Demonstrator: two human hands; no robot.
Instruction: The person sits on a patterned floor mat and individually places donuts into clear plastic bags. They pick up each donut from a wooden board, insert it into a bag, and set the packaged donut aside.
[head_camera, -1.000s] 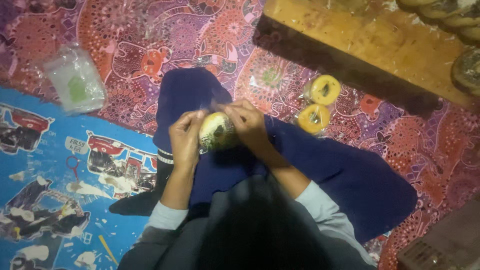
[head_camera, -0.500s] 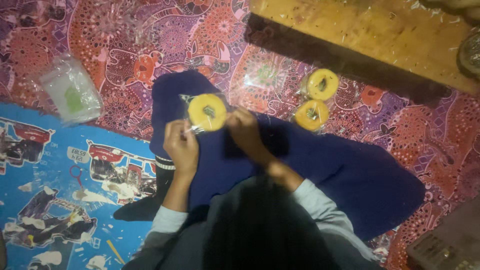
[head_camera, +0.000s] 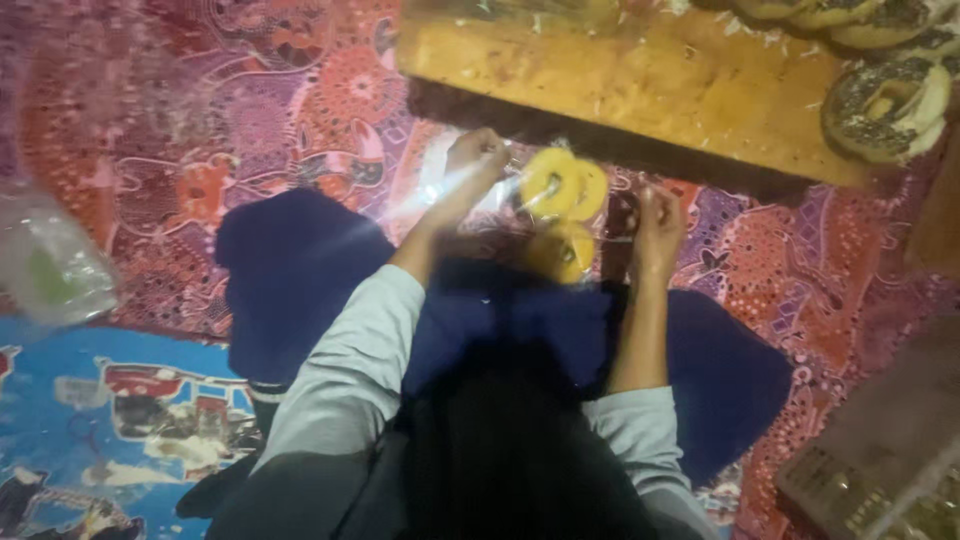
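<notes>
A patterned red cloth (head_camera: 250, 110) covers the floor, with a wooden board (head_camera: 650, 80) at its far edge. Just below the board lie yellow doughnuts (head_camera: 562, 185). The left hand (head_camera: 475, 155) and right hand (head_camera: 660, 215) flank them, both curled closed; what they pinch is blurred.

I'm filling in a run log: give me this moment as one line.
left hand: beside yellow rings | right hand: by the rings' other side, fingers curled | grip: blurred, unclear | wooden board: just beyond
</notes>
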